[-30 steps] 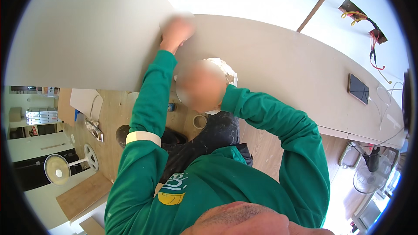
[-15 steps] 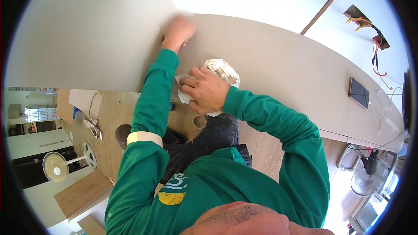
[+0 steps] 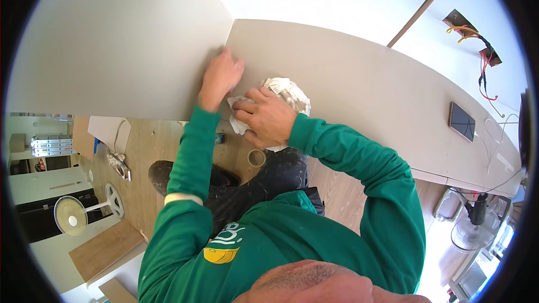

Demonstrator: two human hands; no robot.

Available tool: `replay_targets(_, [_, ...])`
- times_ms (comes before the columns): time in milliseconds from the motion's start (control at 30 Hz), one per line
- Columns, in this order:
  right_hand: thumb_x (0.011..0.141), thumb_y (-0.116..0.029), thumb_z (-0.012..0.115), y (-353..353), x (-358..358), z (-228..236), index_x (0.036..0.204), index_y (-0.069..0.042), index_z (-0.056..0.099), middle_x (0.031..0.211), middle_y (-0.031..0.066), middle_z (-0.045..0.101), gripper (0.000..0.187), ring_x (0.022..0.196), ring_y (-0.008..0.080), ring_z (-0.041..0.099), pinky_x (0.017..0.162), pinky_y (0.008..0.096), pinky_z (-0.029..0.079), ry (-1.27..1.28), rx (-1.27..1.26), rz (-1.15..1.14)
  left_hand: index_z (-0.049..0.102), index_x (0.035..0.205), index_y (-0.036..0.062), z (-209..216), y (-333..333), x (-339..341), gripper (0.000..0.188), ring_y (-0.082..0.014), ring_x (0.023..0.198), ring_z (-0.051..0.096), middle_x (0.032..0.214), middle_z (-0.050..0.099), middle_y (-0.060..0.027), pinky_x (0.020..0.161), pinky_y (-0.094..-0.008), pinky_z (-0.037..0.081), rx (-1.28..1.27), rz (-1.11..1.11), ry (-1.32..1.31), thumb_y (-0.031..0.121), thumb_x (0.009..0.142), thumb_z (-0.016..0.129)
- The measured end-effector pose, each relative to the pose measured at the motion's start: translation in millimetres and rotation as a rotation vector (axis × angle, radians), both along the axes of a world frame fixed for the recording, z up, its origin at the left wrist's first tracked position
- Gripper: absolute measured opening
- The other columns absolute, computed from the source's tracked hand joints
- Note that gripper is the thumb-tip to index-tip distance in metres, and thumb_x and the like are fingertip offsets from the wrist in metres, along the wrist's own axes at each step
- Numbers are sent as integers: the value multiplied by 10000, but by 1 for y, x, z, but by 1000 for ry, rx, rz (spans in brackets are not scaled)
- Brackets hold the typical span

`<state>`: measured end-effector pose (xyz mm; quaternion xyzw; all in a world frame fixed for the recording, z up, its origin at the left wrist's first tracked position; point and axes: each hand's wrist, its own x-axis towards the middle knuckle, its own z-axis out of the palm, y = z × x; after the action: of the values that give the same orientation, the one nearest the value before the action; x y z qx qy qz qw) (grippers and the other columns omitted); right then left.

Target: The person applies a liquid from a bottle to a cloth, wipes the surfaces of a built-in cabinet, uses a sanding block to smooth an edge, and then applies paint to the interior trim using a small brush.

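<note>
Tall panel (image 3: 123, 45): upper left, top edge cut off by the frame.
My left hand (image 3: 220, 76): left of centre, fingers curled by the panel; can't tell if they're pinching anything.
White wad (image 3: 295, 94): mid-frame, crumpled, half buried under my palm.
My right hand (image 3: 270, 119): clutching that wad.
Phone (image 3: 462, 122): right side, dark screen.

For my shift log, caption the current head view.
Left hand near where upright panel meets beige surface, right hand holding a crumpled white wad.
</note>
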<state>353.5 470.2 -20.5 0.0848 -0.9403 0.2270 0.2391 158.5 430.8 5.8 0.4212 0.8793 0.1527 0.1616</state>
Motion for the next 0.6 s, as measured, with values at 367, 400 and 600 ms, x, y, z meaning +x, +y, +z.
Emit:
replay_targets(367, [874, -238, 587, 36, -87, 31, 1236, 6, 600, 998, 291, 681, 437, 1018, 480, 590, 934, 495, 478, -48, -849, -632, 614, 1233, -30, 21, -259, 75, 474, -140, 448, 488, 521, 516, -97, 478, -313, 412, 143, 50, -235, 213, 853, 760])
replay_targets(400, [880, -242, 572, 43, -107, 26, 1239, 16, 594, 1012, 296, 678, 442, 1022, 483, 589, 937, 503, 473, -45, -800, -688, 623, 1214, -31, 14, -272, 74, 455, -131, 452, 492, 527, 530, -96, 477, -311, 411, 140, 83, -225, 209, 853, 761])
replay_targets(600, [888, -221, 503, 47, -191, 13, 1247, 70, 549, 1089, 356, 636, 464, 1127, 514, 524, 1011, 533, 411, -174, -892, -902, 672, 1118, -34, -22, -313, 81, 359, -126, 463, 524, 545, 569, -90, 481, -288, 426, 231, 211, -315, 209, 867, 755])
